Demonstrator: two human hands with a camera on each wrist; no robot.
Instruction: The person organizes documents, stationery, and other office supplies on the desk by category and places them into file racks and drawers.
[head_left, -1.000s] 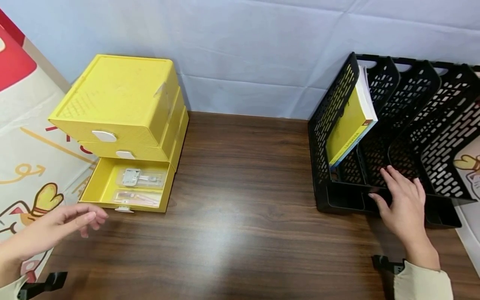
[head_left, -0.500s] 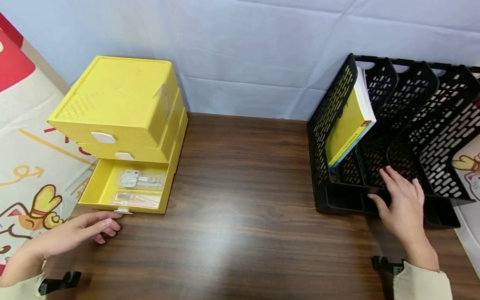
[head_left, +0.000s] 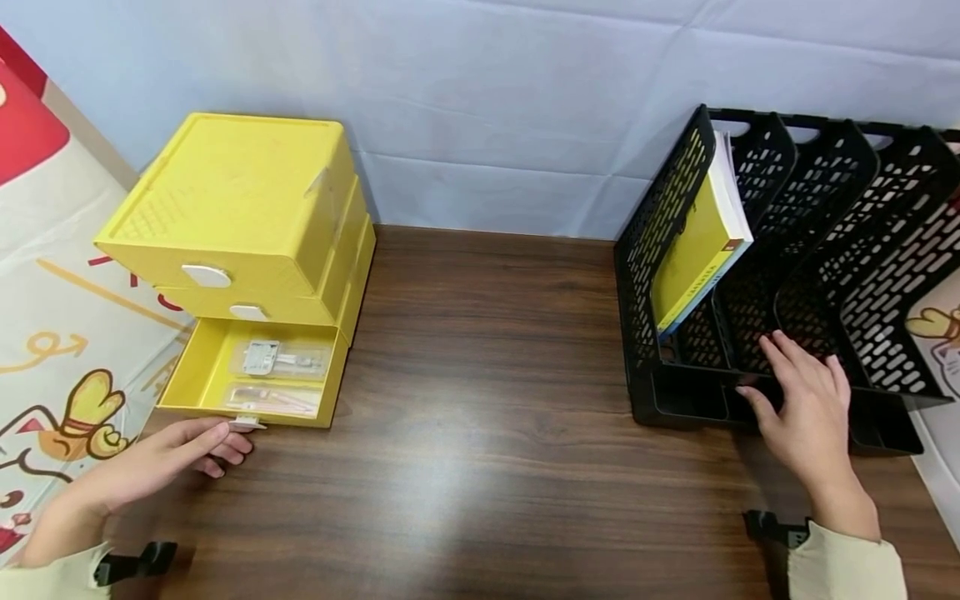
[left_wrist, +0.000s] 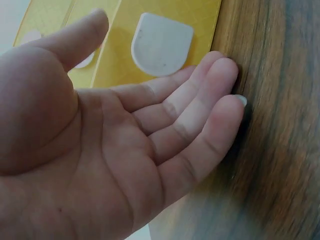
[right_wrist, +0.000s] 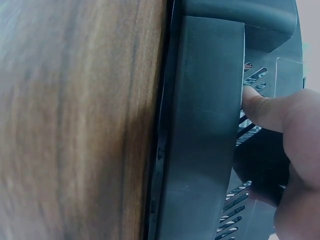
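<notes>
A yellow three-tier drawer unit [head_left: 225,192] stands at the left, its bottom drawer [head_left: 337,379] pulled out. Inside lie two clear cases, one with a white adapter-like piece and cable [head_left: 281,358], the other with slim pale items [head_left: 273,399]. My left hand [head_left: 168,458] is at that drawer's white handle [head_left: 246,422]. In the left wrist view, the thumb [left_wrist: 82,40] stands away from the handle and the relaxed fingers lie just below it; contact is hard to tell. My right hand [head_left: 808,408] rests, fingers spread, on the front of a black file rack [head_left: 690,400].
Yellow and blue books [head_left: 701,250] lean in the rack's leftmost slot. Brown wooden tabletop [head_left: 480,375] spans the gap between drawer unit and rack. A pale cloth [head_left: 487,108] hangs behind, and a printed cartoon sheet [head_left: 60,333] is at the left.
My left hand has moved right to the bottom drawer's handle, coming in from its left. The right hand, drawers and rack stay where they were.
</notes>
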